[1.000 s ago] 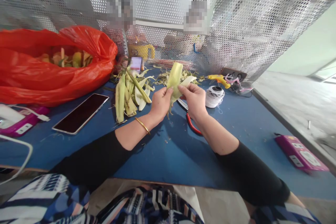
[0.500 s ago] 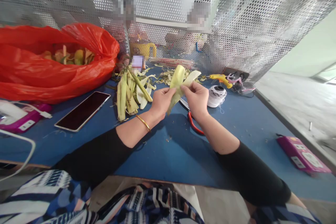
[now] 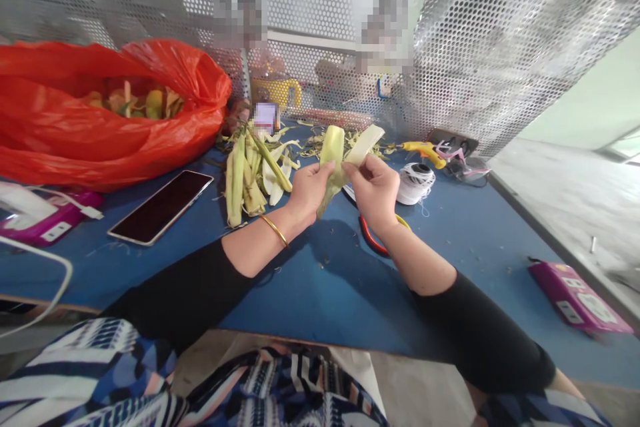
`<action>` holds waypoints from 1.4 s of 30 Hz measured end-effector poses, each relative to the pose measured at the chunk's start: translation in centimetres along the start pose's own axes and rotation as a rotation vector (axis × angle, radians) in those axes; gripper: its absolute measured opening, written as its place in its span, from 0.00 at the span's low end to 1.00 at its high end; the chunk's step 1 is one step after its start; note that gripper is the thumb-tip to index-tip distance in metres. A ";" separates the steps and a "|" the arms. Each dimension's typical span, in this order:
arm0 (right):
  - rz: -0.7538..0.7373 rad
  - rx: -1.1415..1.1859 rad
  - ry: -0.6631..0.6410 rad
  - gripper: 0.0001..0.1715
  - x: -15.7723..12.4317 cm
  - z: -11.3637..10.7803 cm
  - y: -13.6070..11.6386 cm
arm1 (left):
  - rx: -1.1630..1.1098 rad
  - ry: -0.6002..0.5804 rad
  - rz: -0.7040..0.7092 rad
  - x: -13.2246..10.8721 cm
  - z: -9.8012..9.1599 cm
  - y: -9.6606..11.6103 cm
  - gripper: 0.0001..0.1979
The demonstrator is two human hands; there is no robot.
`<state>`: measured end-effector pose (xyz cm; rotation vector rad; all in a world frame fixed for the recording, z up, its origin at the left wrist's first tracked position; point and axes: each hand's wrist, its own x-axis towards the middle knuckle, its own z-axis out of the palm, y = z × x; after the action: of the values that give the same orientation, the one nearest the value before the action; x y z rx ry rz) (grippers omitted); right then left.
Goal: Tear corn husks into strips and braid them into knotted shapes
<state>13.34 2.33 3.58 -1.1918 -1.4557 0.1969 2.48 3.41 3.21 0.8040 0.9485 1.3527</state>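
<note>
My left hand (image 3: 311, 192) is closed on a pale green corn husk (image 3: 332, 145), with its thumb pressed on the front and the lower end hanging below. My right hand (image 3: 374, 191) pinches a whitish husk strip (image 3: 365, 145) that crosses the first piece and slants up to the right. Beneath my right hand and wrist lie scissors with red and yellow handles (image 3: 371, 237), partly hidden. A pile of corn husks (image 3: 245, 177) rests left of my left hand. To the right of my right hand stands a spool of white thread (image 3: 415, 183).
A red plastic bag (image 3: 200, 87) of husks fills the back left, with a phone (image 3: 161, 207) in front. A yellow glue gun (image 3: 424, 152) and clear glasses (image 3: 467, 170) lie back right. Purple power strips (image 3: 575, 297) sit at both sides. Behind a perforated screen (image 3: 310, 0) are people.
The whitish strip in my right hand has swung slightly more upright, and shows wider. Both hands stay nearly in place. The view has shifted slightly, and more of the scissors' handles shows.
</note>
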 end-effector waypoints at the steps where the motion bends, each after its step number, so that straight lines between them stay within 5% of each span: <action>1: -0.014 0.001 0.017 0.20 0.0 0.0 -0.1 | -0.002 0.007 -0.013 0.0 0.0 0.1 0.12; 8: -0.112 0.124 0.027 0.11 -0.1 -0.1 -0.6 | 0.093 0.046 -0.044 -0.1 -0.1 0.8 0.17; 19: -0.222 0.219 0.039 0.10 -0.5 -1.0 -3.3 | 0.076 0.093 -0.105 0.5 -0.3 0.5 0.19; 27: -0.233 0.347 0.246 0.07 0.3 -3.9 -7.6 | 0.044 0.117 -0.144 0.9 -0.6 0.6 0.18; 32: -0.149 0.399 0.335 0.07 2.2 -5.9 -6.3 | 0.094 0.151 -0.119 0.8 -0.6 1.1 0.18; 35: 0.114 0.307 0.143 0.10 2.1 -6.1 -3.9 | 0.115 0.129 -0.077 0.5 -0.6 1.4 0.18; 39: 0.544 0.046 -0.682 0.21 0.8 -4.8 -1.0 | 0.144 0.072 0.021 0.0 -0.5 1.1 0.17; 40: 0.572 -0.015 -0.856 0.21 0.6 -4.6 -0.5 | 0.147 0.055 0.042 -0.1 -0.5 1.0 0.16; 42: 0.464 -0.150 -0.902 0.22 0.4 -4.3 0.1 | 0.152 0.027 0.078 -0.4 -0.3 0.7 0.16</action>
<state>16.98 0.60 5.07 -1.6604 -1.9414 1.0684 1.89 3.07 3.75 0.9480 1.0601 1.3732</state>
